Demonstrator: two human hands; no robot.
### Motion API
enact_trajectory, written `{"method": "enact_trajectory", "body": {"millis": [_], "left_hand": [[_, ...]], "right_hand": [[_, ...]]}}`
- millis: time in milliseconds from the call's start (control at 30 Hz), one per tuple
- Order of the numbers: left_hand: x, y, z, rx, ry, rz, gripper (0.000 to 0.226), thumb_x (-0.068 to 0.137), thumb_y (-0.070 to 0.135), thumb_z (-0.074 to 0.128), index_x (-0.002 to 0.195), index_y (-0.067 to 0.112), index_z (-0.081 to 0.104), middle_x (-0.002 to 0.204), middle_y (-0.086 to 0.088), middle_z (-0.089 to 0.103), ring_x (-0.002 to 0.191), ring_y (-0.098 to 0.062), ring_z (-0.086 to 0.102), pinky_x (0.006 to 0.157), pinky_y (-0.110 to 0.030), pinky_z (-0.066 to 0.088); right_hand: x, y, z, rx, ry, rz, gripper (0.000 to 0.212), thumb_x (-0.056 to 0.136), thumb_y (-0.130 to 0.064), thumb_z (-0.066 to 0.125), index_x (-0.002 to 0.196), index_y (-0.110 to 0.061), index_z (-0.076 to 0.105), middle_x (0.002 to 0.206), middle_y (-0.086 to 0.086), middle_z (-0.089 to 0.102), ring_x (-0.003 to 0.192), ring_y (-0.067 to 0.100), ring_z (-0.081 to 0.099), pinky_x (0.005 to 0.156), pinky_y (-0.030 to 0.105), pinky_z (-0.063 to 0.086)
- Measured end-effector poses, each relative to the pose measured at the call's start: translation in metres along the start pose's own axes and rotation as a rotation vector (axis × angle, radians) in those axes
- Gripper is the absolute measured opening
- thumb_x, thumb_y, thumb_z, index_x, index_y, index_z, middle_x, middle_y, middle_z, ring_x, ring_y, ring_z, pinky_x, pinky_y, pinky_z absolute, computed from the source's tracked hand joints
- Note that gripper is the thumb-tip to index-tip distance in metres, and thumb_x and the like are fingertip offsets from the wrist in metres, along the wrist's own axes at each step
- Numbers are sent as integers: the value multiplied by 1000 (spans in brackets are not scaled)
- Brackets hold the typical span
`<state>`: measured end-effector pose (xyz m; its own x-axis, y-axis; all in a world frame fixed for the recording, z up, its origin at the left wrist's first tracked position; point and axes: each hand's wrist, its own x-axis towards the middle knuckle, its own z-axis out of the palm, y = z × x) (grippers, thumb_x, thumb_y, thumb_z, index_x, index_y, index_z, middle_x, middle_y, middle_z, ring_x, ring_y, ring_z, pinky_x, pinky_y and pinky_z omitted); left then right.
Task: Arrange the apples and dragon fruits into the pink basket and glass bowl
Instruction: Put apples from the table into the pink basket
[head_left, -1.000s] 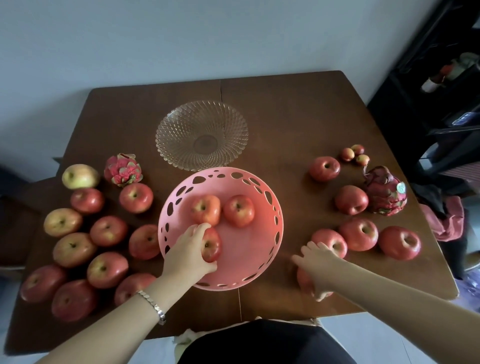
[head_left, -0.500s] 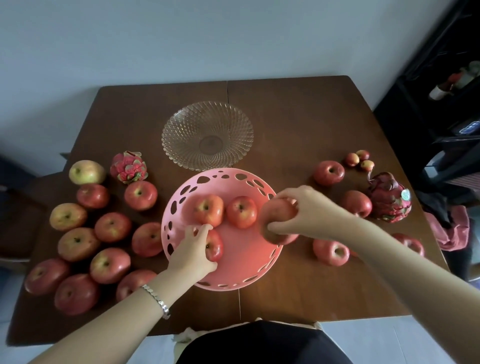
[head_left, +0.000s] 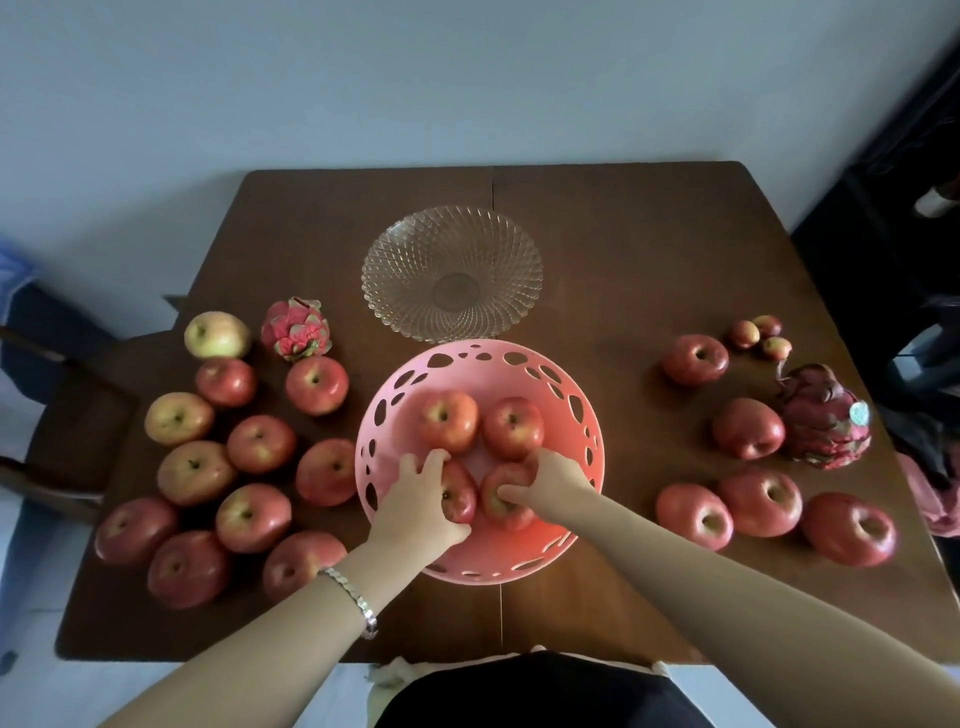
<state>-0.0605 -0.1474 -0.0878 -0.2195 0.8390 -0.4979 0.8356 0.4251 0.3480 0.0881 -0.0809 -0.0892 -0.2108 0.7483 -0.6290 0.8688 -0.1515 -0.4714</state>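
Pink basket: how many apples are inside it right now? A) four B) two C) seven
A: the pink basket holds a back left apple, a back right apple, a front left apple gripped by the left hand and a front right apple gripped by the right hand.

Four apples in pink basket, glass bowl just behind, dragon fruits either side

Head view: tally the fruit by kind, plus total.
Apples: 20 (4 in the pink basket, 16 loose on the table)
Dragon fruits: 2
Small round fruits: 3
Total: 25
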Motion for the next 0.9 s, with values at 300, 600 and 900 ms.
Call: {"method": "enact_trajectory", "body": {"millis": [300, 600, 900], "left_hand": [[3, -6, -19, 160, 398, 263, 48, 76, 35, 69, 116, 11, 60, 125, -16, 54, 116, -38, 53, 96, -44, 44], [26, -13, -33, -295, 355, -168, 54, 88, 7, 48, 138, 4, 30, 133, -23, 43, 116, -42, 48, 89, -46, 42], [13, -12, -30, -394, 413, -33, 38, 83, -9, 44, 111, 13, 53, 108, -9, 63, 100, -29, 57, 75, -28, 37]], "right_hand": [[-33, 2, -43, -88, 200, -246, 34, 87, -31, 57, 117, -15, 55, 112, 7, 65, 105, 27, 60, 83, 34, 48], [-38, 101, -83, -899, -91, -91, 80, 75, -27, 64, 144, -25, 22, 138, 10, 33, 132, 28, 25, 108, 33, 30], [-39, 95, -86, -661, 184, -19, 82, 67, -40, 70, 138, -29, 31, 125, 8, 40, 106, 27, 54, 81, 32, 46]]}}
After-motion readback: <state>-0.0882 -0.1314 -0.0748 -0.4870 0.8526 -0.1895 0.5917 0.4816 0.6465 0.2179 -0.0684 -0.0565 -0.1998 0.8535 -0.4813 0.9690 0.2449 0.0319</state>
